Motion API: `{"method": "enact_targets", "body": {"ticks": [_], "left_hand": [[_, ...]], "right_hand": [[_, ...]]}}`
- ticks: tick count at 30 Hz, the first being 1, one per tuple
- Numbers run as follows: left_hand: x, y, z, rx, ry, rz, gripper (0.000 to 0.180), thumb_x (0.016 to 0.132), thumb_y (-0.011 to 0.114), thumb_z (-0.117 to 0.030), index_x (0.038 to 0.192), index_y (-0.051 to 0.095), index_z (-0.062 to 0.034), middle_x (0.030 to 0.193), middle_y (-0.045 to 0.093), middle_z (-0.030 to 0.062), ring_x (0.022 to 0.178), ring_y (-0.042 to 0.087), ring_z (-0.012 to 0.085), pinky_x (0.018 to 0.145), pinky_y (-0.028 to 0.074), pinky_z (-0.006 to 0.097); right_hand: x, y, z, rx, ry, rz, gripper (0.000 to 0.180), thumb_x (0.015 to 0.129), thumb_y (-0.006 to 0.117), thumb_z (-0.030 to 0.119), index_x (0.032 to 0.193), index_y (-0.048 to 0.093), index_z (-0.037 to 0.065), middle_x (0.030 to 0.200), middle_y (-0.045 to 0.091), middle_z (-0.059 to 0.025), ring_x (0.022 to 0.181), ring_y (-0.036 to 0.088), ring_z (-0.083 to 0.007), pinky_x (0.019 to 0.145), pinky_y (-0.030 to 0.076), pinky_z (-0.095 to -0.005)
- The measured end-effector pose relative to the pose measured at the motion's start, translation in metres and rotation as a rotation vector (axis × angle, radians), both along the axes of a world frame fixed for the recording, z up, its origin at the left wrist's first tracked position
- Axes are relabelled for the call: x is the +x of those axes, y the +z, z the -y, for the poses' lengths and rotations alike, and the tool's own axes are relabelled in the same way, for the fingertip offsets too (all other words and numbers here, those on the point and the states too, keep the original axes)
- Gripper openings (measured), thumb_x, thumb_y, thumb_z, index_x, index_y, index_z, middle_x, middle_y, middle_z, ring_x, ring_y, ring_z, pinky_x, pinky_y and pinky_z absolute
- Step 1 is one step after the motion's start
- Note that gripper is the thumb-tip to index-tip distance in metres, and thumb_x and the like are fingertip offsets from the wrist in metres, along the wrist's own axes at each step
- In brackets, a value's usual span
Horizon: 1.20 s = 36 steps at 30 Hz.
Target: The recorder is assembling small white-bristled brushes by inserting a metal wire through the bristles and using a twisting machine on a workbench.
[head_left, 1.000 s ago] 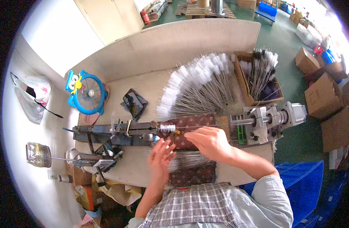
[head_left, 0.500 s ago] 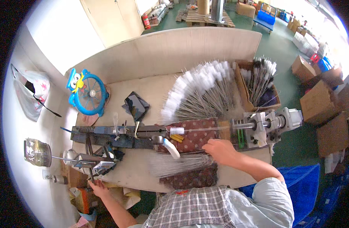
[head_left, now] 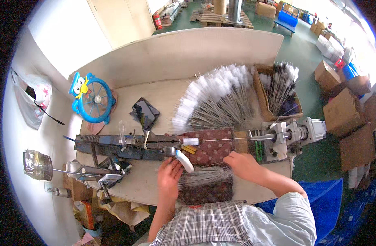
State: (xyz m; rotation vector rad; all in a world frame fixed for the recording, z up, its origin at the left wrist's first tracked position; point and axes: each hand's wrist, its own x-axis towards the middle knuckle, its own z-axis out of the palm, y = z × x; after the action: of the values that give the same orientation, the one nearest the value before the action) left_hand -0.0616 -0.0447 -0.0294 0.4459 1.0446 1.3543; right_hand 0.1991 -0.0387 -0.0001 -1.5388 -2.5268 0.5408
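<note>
On a pale table (head_left: 167,91) in a green-floored room (head_left: 304,78), a machine (head_left: 110,140) held a white brush (head_left: 190,141); the right hand (head_left: 242,165) pinched a wire (head_left: 214,165) near the front, the left hand (head_left: 169,178) curled beside a handle (head_left: 185,161), grip unclear.

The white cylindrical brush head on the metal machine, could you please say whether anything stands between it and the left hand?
Yes: the curved white-and-blue handle and narrow yellow pieces lie between the left hand and the brush head.
</note>
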Motion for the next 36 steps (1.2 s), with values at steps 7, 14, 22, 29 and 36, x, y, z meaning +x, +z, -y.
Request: {"method": "enact_targets", "body": {"ticks": [7, 14, 22, 29, 36], "left_hand": [[0.059, 0.066, -0.018, -0.139, -0.096, 0.389, 0.023, 0.088, 0.056, -0.029, 0.088, 0.053, -0.0061, 0.069, 0.052, 0.0018, 0.058, 0.05, 0.0123, 0.061, 0.044, 0.029], [-0.012, 0.096, 0.005, -0.158, -0.139, 0.471, 0.041, 0.092, 0.042, -0.046, 0.09, 0.058, -0.0082, 0.058, 0.047, -0.0008, 0.048, 0.042, 0.0104, 0.054, 0.041, 0.029], [0.059, 0.069, -0.022, 0.264, -0.741, -0.196, 0.023, 0.09, 0.053, -0.022, 0.099, 0.057, -0.0006, 0.08, 0.059, 0.0104, 0.061, 0.057, 0.0194, 0.056, 0.048, 0.033], [0.146, 0.048, -0.069, 0.974, -0.585, -1.444, 0.034, 0.084, 0.054, -0.014, 0.117, 0.045, -0.0081, 0.089, 0.057, 0.0121, 0.067, 0.061, 0.0308, 0.053, 0.048, 0.042], [0.151, 0.033, -0.131, 1.214, -0.427, -1.959, 0.012, 0.074, 0.06, -0.016, 0.081, 0.052, -0.0098, 0.077, 0.052, 0.0038, 0.068, 0.059, 0.0203, 0.058, 0.047, 0.036]], "right_hand": [[-0.006, 0.011, -0.007, -0.105, 0.003, 0.073, 0.016, 0.072, 0.055, 0.002, 0.089, 0.055, 0.001, 0.093, 0.056, -0.0159, 0.081, 0.061, -0.0327, 0.065, 0.051, -0.0421], [0.041, 0.054, -0.014, 0.102, 0.131, 0.155, 0.013, 0.07, 0.056, 0.004, 0.083, 0.054, 0.004, 0.088, 0.055, -0.0131, 0.08, 0.059, -0.0302, 0.067, 0.05, -0.0388], [0.063, 0.107, -0.041, 0.369, -0.257, -0.191, 0.027, 0.071, 0.056, -0.002, 0.097, 0.062, 0.005, 0.086, 0.061, -0.0138, 0.08, 0.06, -0.031, 0.069, 0.051, -0.0372], [0.044, 0.08, -0.056, 0.334, -0.233, -0.348, 0.018, 0.082, 0.053, 0.006, 0.1, 0.059, 0.006, 0.088, 0.064, -0.0151, 0.082, 0.062, -0.0333, 0.067, 0.05, -0.0371], [0.051, 0.054, -0.063, 0.321, -0.238, -0.122, 0.009, 0.077, 0.06, 0.016, 0.083, 0.065, 0.011, 0.075, 0.063, -0.0107, 0.072, 0.06, -0.0294, 0.062, 0.048, -0.0398]]}}
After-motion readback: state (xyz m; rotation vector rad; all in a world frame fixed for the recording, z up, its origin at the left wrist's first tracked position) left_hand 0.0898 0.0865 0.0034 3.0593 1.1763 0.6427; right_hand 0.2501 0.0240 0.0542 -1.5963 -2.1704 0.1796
